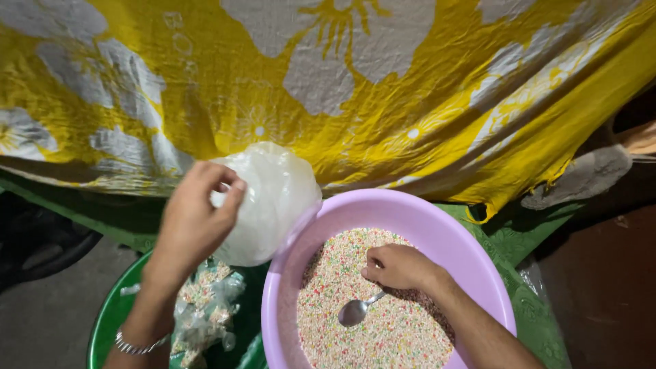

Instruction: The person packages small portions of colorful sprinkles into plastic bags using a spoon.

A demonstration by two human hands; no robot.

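My left hand (195, 219) grips a bundle of clear plastic bags (273, 198), holding it up just left of a lilac basin (437, 225). The basin holds a bed of tiny multicoloured sweet grains (342, 287). Inside it my right hand (400, 266) pinches the handle of a metal spoon (355, 311), whose bowl rests on the grains. A silver bracelet (137, 345) circles my left wrist.
A green basin (109, 321) at lower left contains several small filled plastic packets (201, 307). A yellow cloth with grey flower shapes (328, 89) hangs across the back. A green mat (519, 239) lies under the basins; brown floor shows at right, grey floor at left.
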